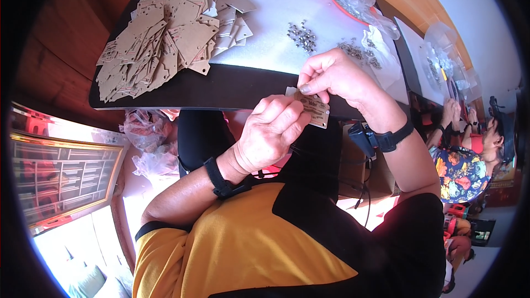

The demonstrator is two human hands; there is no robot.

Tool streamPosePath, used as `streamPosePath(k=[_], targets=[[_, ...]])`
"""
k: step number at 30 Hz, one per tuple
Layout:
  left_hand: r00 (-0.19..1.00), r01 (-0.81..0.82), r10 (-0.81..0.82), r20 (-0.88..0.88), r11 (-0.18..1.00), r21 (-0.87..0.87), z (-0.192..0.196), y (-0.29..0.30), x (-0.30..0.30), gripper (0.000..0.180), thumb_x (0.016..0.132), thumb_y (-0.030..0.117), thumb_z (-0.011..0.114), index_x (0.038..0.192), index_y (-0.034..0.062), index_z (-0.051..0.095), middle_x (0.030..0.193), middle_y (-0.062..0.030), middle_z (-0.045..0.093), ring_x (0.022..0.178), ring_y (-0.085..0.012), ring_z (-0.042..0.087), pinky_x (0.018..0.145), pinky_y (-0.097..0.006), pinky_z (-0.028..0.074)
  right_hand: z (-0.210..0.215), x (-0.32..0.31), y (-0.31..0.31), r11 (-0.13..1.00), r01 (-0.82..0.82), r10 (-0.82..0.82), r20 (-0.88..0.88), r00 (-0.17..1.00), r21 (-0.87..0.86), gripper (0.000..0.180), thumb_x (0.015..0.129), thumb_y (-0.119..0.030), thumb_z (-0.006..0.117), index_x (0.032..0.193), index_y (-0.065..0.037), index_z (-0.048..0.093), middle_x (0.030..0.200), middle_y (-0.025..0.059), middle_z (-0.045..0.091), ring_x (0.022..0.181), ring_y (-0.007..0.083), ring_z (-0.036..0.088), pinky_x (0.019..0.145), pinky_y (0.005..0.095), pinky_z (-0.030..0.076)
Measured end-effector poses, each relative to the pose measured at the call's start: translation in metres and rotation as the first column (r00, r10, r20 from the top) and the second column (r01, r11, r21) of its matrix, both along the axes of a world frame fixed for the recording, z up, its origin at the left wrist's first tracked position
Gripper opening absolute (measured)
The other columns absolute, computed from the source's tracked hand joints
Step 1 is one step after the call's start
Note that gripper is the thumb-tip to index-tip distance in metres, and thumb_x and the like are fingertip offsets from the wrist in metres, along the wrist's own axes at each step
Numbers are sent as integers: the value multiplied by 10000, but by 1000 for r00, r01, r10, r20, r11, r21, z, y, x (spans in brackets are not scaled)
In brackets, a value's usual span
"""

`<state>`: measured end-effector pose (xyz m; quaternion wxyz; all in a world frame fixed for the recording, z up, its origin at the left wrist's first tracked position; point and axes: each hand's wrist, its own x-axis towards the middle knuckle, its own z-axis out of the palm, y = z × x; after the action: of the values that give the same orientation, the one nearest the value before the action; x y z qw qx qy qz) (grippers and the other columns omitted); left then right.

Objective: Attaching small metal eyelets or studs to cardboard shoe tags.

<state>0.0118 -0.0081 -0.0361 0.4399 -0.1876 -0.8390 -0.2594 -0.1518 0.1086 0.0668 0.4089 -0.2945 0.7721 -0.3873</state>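
Note:
My left hand point(271, 131) and my right hand point(331, 75) together hold one small brown flat piece point(315, 110) with a paper-covered face, just in front of the table's near edge. The left fingers curl round its left side. The right thumb and fingers pinch its top edge. A heap of similar brown flat cut-outs point(160, 41) lies on the table at the far left. Two small piles of tiny metal parts, one point(302, 35) in the middle and one point(354, 51) just beyond my right hand, rest on the white sheet point(270, 16).
The dark table point(210, 91) carries an orange tray with clear plastic bags point(356, 1) at the far right. Crumpled clear bags point(146, 132) lie below the table on the left. Another seated person point(469, 154) in a flowered top works at the right.

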Motion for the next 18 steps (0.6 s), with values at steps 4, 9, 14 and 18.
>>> streamPosePath(k=[4,9,14,18], targets=[[1000,3,-3,3,1000,-8,2,-1,1,424,640,110,743,1055,46,689,1061,-80,626,997,-268,622,841,-390,502,-8,0,1,999,-20,19,-27,999,-35,30,790,40,702,818,30,709,722,57,669,498,89,538,476,228,418],[1000,-3,3,3,1000,-13,0,-1,0,426,641,117,746,1059,53,689,1061,-78,627,996,-266,623,837,-388,504,-6,3,-2,1000,-10,10,-63,998,-6,27,787,36,713,814,34,708,706,57,665,489,88,531,464,228,411],[1000,5,-5,2,1000,-22,-2,-1,-1,434,639,124,751,1063,56,688,1063,-78,628,997,-266,623,840,-389,505,-4,2,-5,999,-29,33,-116,993,41,35,776,27,729,787,31,696,662,56,643,452,86,513,415,235,392],[1000,-4,4,13,1000,-17,1,-1,0,405,636,116,722,1032,37,703,1071,-77,621,1014,-264,613,853,-389,514,6,-1,-12,987,-94,113,-143,983,132,51,776,8,735,775,24,687,633,48,622,450,83,519,399,235,392]])
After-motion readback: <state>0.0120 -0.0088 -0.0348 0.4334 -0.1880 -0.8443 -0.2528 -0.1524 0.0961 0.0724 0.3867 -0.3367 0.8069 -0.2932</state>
